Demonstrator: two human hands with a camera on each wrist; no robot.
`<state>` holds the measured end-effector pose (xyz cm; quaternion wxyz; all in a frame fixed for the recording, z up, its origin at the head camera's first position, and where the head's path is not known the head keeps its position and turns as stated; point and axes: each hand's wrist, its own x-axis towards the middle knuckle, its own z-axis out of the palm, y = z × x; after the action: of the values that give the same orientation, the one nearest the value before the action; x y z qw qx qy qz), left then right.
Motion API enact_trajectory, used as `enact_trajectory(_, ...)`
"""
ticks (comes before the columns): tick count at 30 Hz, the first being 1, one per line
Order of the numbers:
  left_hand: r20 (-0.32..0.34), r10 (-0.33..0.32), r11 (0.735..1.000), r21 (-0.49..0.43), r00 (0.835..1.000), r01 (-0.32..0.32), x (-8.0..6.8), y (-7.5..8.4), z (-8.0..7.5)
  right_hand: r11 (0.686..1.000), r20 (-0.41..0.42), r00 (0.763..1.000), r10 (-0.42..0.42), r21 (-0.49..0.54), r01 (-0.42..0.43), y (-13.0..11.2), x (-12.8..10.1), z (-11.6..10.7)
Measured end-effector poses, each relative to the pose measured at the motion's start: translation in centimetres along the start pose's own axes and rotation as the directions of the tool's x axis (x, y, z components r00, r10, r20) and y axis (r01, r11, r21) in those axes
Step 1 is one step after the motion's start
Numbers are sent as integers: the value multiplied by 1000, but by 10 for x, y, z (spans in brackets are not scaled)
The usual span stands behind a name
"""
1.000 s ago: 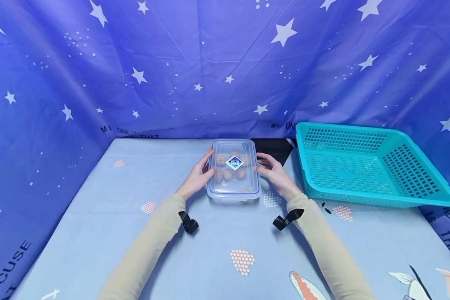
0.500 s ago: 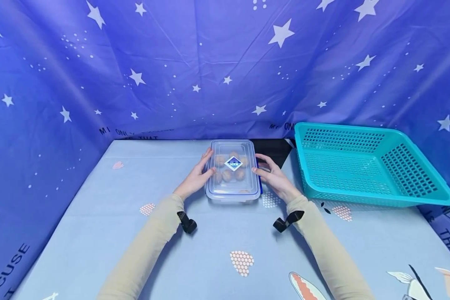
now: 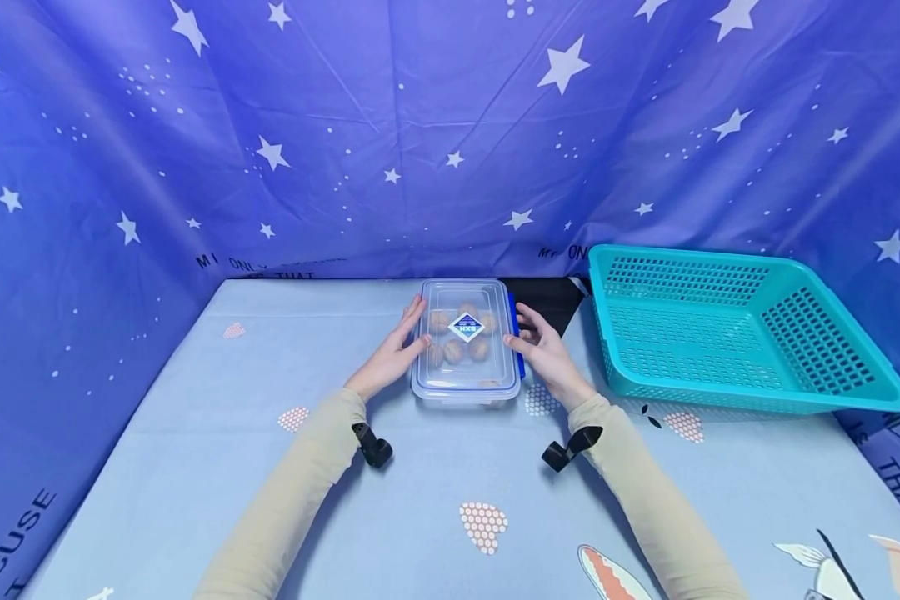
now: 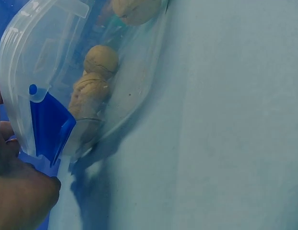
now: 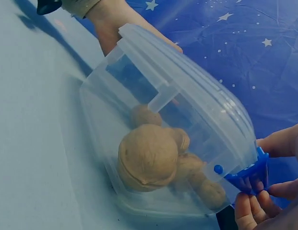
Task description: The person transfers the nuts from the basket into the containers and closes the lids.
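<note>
Clear box (image 3: 465, 346) with lid on sits on the table (image 3: 450, 500), centre, towards the far edge. Walnuts (image 3: 456, 348) visible through the lid; a diamond label (image 3: 467, 327) sits on top.

Left hand (image 3: 392, 354) lies against the left long side of the box, fingers extended along the wall and lid edge, not curled round it. Left wrist view: a fingertip (image 4: 24, 196) sits just below the blue clip (image 4: 49, 125) on that side; clip stands out from the box wall; walnuts (image 4: 93, 81) show through the plastic.

Right hand (image 3: 543, 354) is at the right long side. Right wrist view: fingertips (image 5: 249, 211) and thumb pinch the blue clip (image 5: 247, 175), which is swung out from the lid. Walnuts (image 5: 149, 155) are piled against the near wall of the box (image 5: 153, 129). In the head view the same clip (image 3: 515, 333) shows as a blue strip along the right edge, between box and hand.

Both sleeves are beige; a black strap (image 3: 373, 446) hangs at the left wrist and another (image 3: 568, 448) at the right.

Teal basket (image 3: 735, 329) stands on the right of the table, well apart from the box. Blue star-print cloth (image 3: 270, 150) forms the backdrop on the far side and both flanks
</note>
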<state>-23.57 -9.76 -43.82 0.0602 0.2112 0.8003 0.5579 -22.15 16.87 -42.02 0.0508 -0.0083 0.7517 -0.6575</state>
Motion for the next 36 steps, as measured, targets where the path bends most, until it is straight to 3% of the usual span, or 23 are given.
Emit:
enact_trajectory(6,34,-32,998,51,999,30,0,-2,-2,994,30,1000,3,-107,0,1,1,6)
enact_trajectory(11,50,-30,999,16,998,29,1,-4,-1,980,74,997,1,-200,13,5,-1,13)
enact_trajectory(15,50,-27,1000,16,998,26,1,-5,-1,986,91,996,-12,-163,27,7,-1,17)
enact_trajectory(22,53,-37,999,8,998,37,0,-6,-1,1000,108,994,-10,0,10,10,0,21)
enact_trajectory(32,78,-81,997,-8,994,82,0,-5,0,999,104,994,-21,-23,24,9,-1,23)
enact_trajectory(36,60,-94,995,-31,994,96,-2,-5,1,999,104,994,-29,-24,32,9,-1,24)
